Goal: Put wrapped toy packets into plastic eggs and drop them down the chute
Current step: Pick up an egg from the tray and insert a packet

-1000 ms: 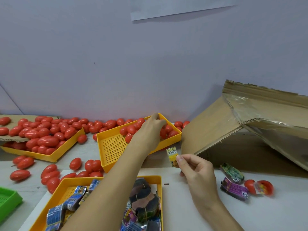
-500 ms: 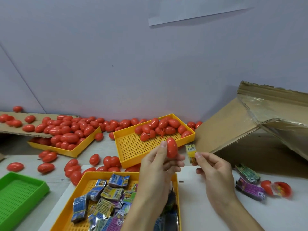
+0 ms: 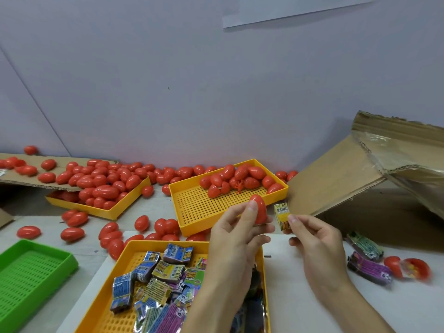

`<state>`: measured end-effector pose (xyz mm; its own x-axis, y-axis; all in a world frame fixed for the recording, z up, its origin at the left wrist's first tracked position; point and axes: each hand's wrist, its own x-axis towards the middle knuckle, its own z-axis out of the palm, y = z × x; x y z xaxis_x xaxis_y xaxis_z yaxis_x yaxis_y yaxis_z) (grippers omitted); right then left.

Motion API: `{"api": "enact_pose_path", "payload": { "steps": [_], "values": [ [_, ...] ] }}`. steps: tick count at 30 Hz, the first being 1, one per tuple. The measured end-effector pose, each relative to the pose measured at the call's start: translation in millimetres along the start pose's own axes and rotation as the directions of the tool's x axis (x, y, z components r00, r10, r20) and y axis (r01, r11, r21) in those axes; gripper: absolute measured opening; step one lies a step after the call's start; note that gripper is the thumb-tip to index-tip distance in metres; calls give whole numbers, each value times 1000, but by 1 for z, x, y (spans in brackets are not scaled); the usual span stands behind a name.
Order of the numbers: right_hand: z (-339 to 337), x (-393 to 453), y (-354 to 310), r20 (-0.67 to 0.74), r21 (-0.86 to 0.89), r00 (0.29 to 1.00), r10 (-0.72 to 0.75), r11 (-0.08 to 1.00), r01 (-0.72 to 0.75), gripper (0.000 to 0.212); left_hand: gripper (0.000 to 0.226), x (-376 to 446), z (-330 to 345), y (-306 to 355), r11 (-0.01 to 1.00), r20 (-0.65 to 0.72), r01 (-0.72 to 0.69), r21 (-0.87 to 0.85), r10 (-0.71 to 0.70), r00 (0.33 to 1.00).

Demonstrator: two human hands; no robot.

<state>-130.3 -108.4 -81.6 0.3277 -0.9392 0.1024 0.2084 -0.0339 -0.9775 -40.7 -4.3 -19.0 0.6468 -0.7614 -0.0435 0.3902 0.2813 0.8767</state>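
My left hand holds a closed red plastic egg upright between thumb and fingertips, just in front of the middle yellow tray. My right hand pinches a small yellow wrapped toy packet right beside the egg, a small gap apart. The near yellow tray holds several wrapped packets. The cardboard chute slopes at the right.
Several red eggs fill the far-left yellow tray and lie loose along the wall and table. A green tray sits at the left. Two packets and an open egg with a packet in it lie at the right.
My left hand took a red egg from the middle tray and brought it back beside the packet in my right hand. The view shifted left and down slightly.
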Motion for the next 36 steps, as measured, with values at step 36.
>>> {"api": "enact_pose_path", "payload": {
  "steps": [36],
  "values": [
    [0,1,2,3,20,1000,-6,1000,6,16,39,-1,-6,4,939,29,167,-300,-166,986]
  ]
}}
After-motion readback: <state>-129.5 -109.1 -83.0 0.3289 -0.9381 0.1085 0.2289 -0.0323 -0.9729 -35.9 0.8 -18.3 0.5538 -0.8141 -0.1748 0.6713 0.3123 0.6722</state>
